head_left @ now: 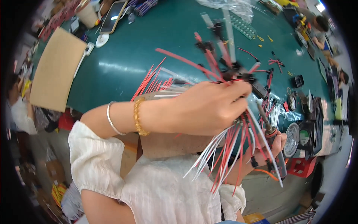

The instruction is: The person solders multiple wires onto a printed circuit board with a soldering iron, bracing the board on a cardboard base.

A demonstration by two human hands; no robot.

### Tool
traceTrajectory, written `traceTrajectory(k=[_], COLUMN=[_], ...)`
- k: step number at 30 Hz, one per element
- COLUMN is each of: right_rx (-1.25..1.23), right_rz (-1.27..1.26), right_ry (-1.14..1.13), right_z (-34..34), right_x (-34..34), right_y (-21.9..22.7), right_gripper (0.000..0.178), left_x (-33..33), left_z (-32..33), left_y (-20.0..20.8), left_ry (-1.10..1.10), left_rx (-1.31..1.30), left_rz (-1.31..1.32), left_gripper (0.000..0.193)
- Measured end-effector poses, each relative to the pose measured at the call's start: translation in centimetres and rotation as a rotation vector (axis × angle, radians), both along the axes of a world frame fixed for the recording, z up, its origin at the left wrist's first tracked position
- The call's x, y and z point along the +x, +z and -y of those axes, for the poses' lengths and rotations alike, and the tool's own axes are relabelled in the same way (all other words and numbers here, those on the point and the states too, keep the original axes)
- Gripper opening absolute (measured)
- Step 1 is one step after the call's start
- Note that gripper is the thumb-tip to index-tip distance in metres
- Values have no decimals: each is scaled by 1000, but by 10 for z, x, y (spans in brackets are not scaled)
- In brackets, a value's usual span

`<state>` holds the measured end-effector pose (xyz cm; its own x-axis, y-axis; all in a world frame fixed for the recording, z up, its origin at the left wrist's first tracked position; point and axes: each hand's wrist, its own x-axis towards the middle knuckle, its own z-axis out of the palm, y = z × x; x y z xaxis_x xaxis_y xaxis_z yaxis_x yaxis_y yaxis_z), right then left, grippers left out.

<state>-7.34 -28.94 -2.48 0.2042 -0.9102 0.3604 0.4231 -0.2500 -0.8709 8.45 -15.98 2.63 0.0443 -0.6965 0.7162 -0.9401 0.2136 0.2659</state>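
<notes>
My left hand reaches across from the left, fingers closed on a bundle of red and white wires with small black connectors. The wire ends fan out below the hand. More wires and connectors stick up beyond it, blurred by motion. Lower right, my right hand is wrapped round the handle of a soldering iron, its metal shaft pointing up and away from me. Some wires hang in front of the right fingers. Cut red wires lie on a brown board beneath my left forearm.
On the green table are a phone and a cardboard sheet at left. At right stand a round metal tin, a black fan and a red stool. Other people sit along the far right.
</notes>
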Motion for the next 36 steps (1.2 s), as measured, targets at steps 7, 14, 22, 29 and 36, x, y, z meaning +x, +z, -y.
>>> traceTrajectory(k=[7, 14, 22, 29, 36], right_rx=[179, 221, 310, 340, 330], right_rz=[96, -24, -14, -22, -9], right_ry=[344, 484, 584, 619, 625], right_z=[6, 8, 12, 14, 15], right_x=[-4, 1, 4, 8, 10], right_y=[16, 22, 17, 16, 13], right_gripper=[16, 19, 21, 22, 22], left_x=[-2, 0, 3, 3, 4], left_z=[-15, -17, -18, -20, -21], left_y=[-2, -2, -2, -5, -6], left_ry=[86, 36, 14, 20, 7], left_rx=[55, 83, 101, 75, 72], left_rz=[44, 74, 34, 52, 38], left_gripper=[18, 22, 25, 26, 26])
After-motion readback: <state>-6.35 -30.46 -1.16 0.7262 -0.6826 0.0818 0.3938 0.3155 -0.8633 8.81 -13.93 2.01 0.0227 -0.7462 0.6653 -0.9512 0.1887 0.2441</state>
